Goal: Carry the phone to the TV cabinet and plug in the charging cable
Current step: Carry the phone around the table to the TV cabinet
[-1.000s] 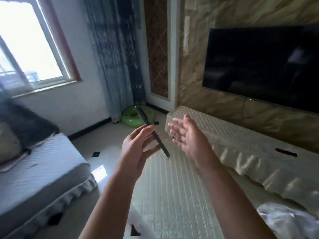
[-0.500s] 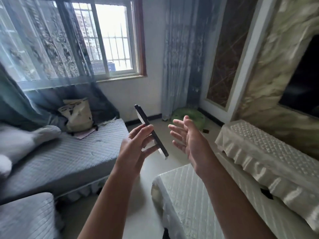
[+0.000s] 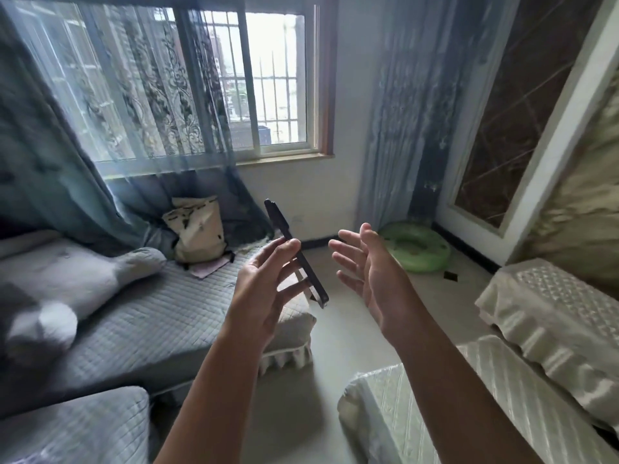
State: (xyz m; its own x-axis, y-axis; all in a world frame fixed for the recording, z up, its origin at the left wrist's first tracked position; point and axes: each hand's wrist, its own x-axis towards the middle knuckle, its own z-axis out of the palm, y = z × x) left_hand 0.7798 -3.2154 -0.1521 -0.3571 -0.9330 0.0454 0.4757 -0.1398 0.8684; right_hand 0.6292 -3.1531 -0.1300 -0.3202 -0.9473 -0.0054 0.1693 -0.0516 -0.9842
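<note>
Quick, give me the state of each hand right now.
Left hand: closed on the slim black phone, held edge-on.
Right hand: open, fingers spread, holding nothing.

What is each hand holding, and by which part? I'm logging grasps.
The left hand pinches the phone around its middle, edge-on. The right hand is open and empty.

A home living room: quilted sofa (image 3: 140, 316), curtained window (image 3: 268, 78).
</note>
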